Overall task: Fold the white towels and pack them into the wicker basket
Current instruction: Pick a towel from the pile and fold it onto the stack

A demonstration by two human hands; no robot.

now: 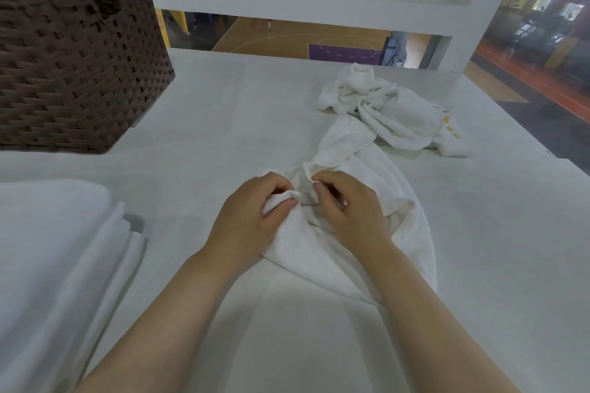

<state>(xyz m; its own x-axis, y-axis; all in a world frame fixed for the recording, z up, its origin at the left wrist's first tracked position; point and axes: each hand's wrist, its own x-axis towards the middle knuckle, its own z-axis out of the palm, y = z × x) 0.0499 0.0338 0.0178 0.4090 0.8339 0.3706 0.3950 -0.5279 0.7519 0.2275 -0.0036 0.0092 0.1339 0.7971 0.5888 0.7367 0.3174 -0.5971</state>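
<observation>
Now, left to right: the basket (73, 54) sits far left on the worktop (198, 143); the left hand (252, 217) and right hand (348, 210) each pinch the crumpled towel (367, 175), which trails away rightward toward the unfolded pile (392, 108).

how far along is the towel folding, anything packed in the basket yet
Done: a folded white towel stack lies at the near left. In hand: left hand and right hand pinch a crumpled white towel. Left: the rumpled white towel pile; the brown wicker basket's inside is hidden.
</observation>
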